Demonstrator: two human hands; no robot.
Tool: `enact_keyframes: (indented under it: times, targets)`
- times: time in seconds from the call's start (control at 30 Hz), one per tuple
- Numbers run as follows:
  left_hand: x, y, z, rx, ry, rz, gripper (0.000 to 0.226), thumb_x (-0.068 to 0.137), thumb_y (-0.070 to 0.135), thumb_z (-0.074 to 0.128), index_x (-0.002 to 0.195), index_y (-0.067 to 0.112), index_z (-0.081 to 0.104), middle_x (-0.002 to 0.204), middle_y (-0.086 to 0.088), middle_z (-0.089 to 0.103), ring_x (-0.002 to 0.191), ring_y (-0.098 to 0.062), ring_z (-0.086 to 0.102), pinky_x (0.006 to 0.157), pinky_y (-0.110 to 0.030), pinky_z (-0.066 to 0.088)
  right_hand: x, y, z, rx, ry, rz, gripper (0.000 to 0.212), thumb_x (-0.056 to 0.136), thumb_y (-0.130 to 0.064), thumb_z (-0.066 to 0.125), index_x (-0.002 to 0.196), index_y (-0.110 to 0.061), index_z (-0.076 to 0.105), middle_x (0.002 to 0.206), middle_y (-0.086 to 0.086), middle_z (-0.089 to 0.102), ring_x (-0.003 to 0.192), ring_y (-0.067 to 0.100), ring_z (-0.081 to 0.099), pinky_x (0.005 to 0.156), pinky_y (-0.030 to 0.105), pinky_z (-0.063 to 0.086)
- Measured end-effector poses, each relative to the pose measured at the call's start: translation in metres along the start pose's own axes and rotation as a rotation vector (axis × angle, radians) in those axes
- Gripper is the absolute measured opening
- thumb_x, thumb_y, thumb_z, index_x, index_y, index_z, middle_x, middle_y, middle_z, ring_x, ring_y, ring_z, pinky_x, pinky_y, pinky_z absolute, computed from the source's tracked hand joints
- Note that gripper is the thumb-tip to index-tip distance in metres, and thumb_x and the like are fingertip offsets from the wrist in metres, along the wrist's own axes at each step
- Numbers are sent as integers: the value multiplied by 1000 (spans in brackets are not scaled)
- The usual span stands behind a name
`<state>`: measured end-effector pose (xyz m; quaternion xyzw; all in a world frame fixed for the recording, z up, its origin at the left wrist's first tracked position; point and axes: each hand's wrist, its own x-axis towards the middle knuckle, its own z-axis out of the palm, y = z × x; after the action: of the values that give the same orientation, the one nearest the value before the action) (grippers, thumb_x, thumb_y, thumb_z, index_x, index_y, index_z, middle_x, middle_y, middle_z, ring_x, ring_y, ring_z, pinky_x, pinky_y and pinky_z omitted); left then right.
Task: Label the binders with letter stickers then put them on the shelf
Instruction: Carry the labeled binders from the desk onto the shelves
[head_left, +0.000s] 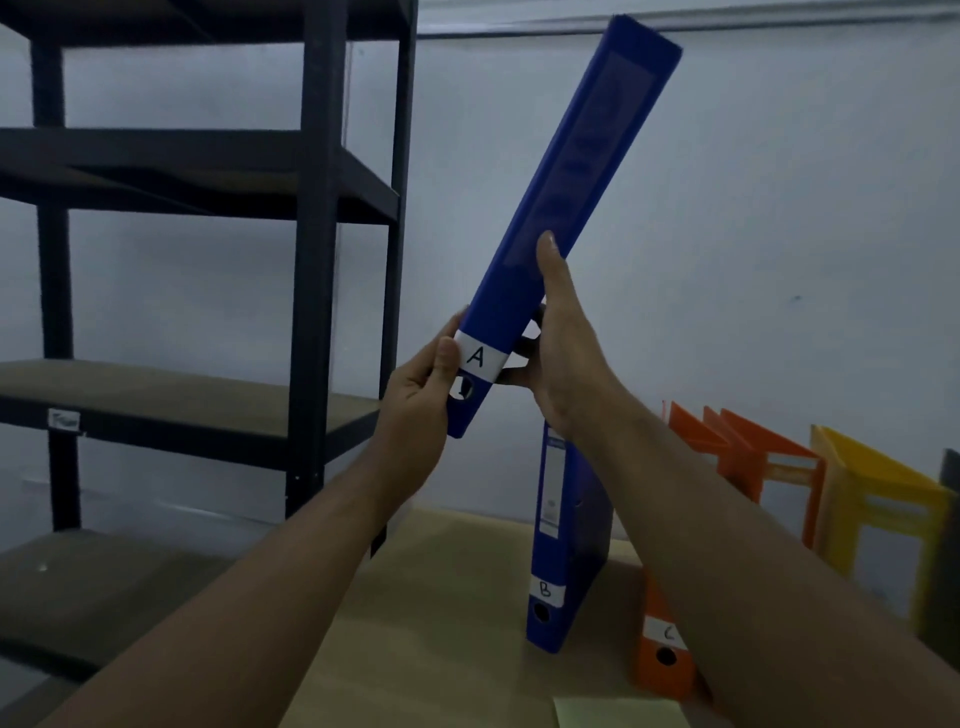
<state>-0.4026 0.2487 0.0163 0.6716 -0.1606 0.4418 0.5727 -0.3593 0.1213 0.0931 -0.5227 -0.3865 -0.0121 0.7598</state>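
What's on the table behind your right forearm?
An orange binder marked C stands there, right of the blue B binder. The forearm, holding the A binder, covers its upper part.

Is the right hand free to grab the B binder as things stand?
Probably not yet: the right hand and left hand both grip the A binder. The B binder stands unblocked under the right forearm.

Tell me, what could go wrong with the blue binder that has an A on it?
The A binder is tilted, and both the left hand and right hand hold only its bottom end, so the long top might swing or slip. The right forearm passes close by the standing B binder and might topple it. The raised top could also bump the shelf.
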Motion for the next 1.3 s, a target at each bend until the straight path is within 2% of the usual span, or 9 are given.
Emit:
enact_keyframes:
  times: [0.2,0.33,0.47,0.63,0.77,0.87,0.97,1.17,1.3]
  targets:
    - [52,-34,-11,50,36,-13,47,111,35,34,154,21,48,113,3,70,99,-5,69,79,-17,56,58,20,6,-8,11,39,75,94,-72,45,161,-38,39,123,-11,74,110,22,76,95,61,62]
    - [93,-31,-17,73,53,-95,46,115,27,31,156,14,46,111,3,69,94,0,68,76,-14,55,101,11,17,-5,24,70,62,104,-65,41,162,-41,37,122,-17,72,112,22,75,96,61,61]
    - [129,-4,-30,69,51,-151,55,108,42,35,155,17,49,101,18,71,95,-1,67,77,-15,55,134,-18,38,16,45,137,75,94,-71,45,162,-38,39,123,-15,73,111,23,76,95,61,62]
    - [155,51,-56,47,37,-261,59,106,47,40,149,11,54,100,9,71,95,-15,66,78,-23,56,151,-64,73,1,88,235,60,106,-65,43,161,-42,38,122,-17,72,114,24,75,97,64,60]
    - [155,96,-79,145,7,-286,59,110,46,39,134,-5,58,86,11,70,80,-9,67,72,-21,54,139,-102,105,19,182,324,61,104,-68,46,160,-44,40,116,-14,76,111,25,76,94,62,62]
    - [148,131,-106,224,-32,-307,58,106,59,43,128,10,66,92,3,72,83,-17,69,74,-31,55,121,-131,135,57,256,437,62,102,-70,48,157,-41,43,110,-8,78,106,28,78,95,60,62]
    - [136,158,-132,273,-74,-349,46,105,56,43,112,18,69,93,-1,74,84,-20,72,72,-31,55,101,-149,161,87,298,528,62,101,-72,49,155,-42,43,107,-4,79,103,30,79,95,61,62]
    - [108,200,-194,390,-77,-358,48,106,53,45,95,15,73,82,-5,74,74,-24,70,65,-39,55,60,-153,227,138,332,649,71,98,-79,48,158,-42,38,116,4,78,104,34,78,95,65,60]
    - [93,221,-239,468,-109,-380,48,110,48,48,87,16,76,76,-2,75,68,-19,71,63,-30,54,33,-144,269,236,364,719,75,97,-80,49,162,-46,29,121,6,76,105,31,78,89,63,63]
